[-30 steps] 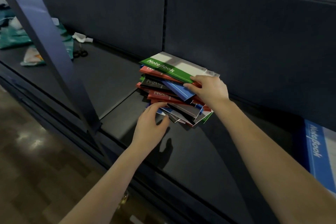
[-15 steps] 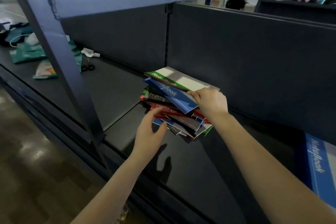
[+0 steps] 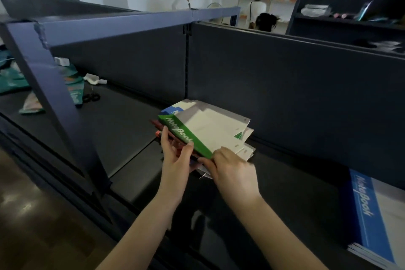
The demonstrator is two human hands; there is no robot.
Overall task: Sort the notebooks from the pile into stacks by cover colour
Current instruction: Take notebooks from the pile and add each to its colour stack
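A pile of notebooks with green, blue and red covers stands on the dark shelf, gathered and tilted up. A green-spined notebook faces me on top; a blue one peeks out behind it. My left hand grips the pile's left near edge, thumb on the green spine. My right hand holds the pile's near right corner with curled fingers. The lower notebooks are hidden by both hands.
A blue notebook stack lies at the far right of the shelf. A slanted metal post stands at left. Scissors and green packets lie at the shelf's left end. Dark back panel behind; people work beyond it.
The spread pile has been gathered and tilted up between both hands. The blue notebook that my right hand was pulling out now sits behind the green one. The camera tilted upward.
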